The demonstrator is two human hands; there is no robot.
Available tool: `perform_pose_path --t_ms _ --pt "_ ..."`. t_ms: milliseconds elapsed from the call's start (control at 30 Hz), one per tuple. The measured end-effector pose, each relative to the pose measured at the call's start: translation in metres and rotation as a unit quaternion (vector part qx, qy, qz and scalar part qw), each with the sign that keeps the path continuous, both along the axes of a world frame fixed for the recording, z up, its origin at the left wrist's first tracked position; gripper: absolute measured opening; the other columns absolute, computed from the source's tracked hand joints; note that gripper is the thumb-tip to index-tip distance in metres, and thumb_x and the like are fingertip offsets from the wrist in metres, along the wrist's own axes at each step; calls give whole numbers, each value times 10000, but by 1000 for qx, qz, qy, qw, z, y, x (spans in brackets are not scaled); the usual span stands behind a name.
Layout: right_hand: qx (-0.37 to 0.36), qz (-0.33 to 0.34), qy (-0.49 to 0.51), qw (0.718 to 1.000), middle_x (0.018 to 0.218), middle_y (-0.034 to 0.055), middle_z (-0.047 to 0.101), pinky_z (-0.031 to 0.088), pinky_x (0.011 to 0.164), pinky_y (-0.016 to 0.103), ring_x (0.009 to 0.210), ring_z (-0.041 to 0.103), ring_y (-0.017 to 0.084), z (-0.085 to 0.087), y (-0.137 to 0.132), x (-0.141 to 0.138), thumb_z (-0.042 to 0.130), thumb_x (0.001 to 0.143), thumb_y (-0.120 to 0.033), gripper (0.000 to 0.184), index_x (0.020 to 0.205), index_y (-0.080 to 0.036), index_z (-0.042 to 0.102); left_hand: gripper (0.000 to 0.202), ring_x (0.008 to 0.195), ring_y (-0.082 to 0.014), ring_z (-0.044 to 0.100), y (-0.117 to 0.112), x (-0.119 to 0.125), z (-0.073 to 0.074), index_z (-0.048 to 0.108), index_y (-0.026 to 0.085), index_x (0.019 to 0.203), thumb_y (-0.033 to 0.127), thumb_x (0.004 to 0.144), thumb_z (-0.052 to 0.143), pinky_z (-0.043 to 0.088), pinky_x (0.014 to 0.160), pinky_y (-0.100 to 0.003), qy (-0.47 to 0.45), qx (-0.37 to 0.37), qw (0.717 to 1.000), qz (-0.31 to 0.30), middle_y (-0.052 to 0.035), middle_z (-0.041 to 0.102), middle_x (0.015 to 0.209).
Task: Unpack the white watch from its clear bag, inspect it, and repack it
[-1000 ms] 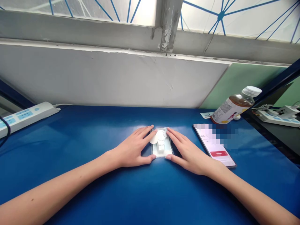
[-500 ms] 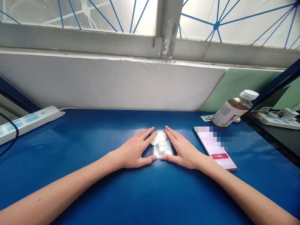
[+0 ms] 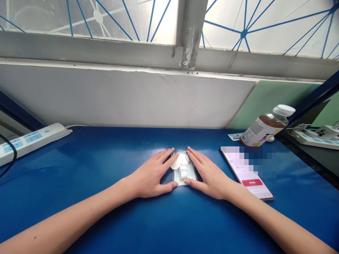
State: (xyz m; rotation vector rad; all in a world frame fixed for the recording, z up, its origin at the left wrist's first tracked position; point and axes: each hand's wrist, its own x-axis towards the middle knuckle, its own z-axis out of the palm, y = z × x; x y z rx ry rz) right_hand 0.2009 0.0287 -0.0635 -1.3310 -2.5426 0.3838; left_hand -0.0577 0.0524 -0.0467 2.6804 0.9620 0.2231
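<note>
A small clear packet (image 3: 186,176) lies flat on the blue table, with pale white parts inside that I cannot name exactly. A round white piece (image 3: 175,163) shows at its left side. My left hand (image 3: 153,173) rests along the packet's left edge, fingers stretched out and thumb apart, the fingertips touching its upper left corner. On the other side my right hand (image 3: 210,172) mirrors it, open, with fingers along the right edge and the thumb tip at the bottom edge. Both hands partly cover the packet's sides.
To the right lies a phone (image 3: 258,192) with a lit screen, close to my right forearm. Behind it stands a bottle (image 3: 262,128) with a white cap, beside a small card (image 3: 234,137). A white power strip (image 3: 39,141) with a black cable sits at the left; a wall closes the back.
The whole view has shifted slightly, so the table things appear a little lower. Both hands keep the same pose around the packet, which has not visibly moved on the table.
</note>
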Motion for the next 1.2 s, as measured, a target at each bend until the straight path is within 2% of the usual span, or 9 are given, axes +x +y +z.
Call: perform_pose_path --t_ms 333,500,667,833,1200 --pt "21 -9 2 1000 1614 223 261 328 1184 519 1492 265 334 -1 -1 0 482 921 -646 901 1552 -43 259 803 1473 -379 269 0 0 0 275 133 1552 524 913 564 320 1154 -542 3 -1 1000 1 -218 243 1608" --pt "37 -16 19 999 1610 182 302 353 1167 532 1478 303 333 -3 -2 0 504 915 -638 864 1566 -125 263 805 1472 -377 275 -1 -1 0 273 127 1553 523 915 563 321 1156 -535 4 0 1000 0 -221 246 1606" --pt "33 -14 18 999 1611 189 291 356 1165 533 1479 301 333 -2 -2 0 503 917 -637 866 1563 -109 270 798 1473 -380 269 -1 0 1 271 132 1555 523 921 556 322 1152 -545 6 -1 1000 0 -219 238 1609" --pt "45 -26 29 998 1603 168 324 362 1159 542 1466 329 337 -3 -4 1 532 904 -632 859 1568 -155 272 808 1473 -386 265 1 1 1 272 127 1556 524 916 564 317 1154 -549 6 -5 1000 0 -221 235 1609" --pt "39 -29 28 998 1600 179 323 361 1158 550 1464 330 343 -1 -4 -1 523 904 -641 857 1559 -138 295 801 1469 -387 274 0 0 1 273 157 1554 526 909 572 315 1154 -553 -6 -6 1000 -3 -212 259 1603"
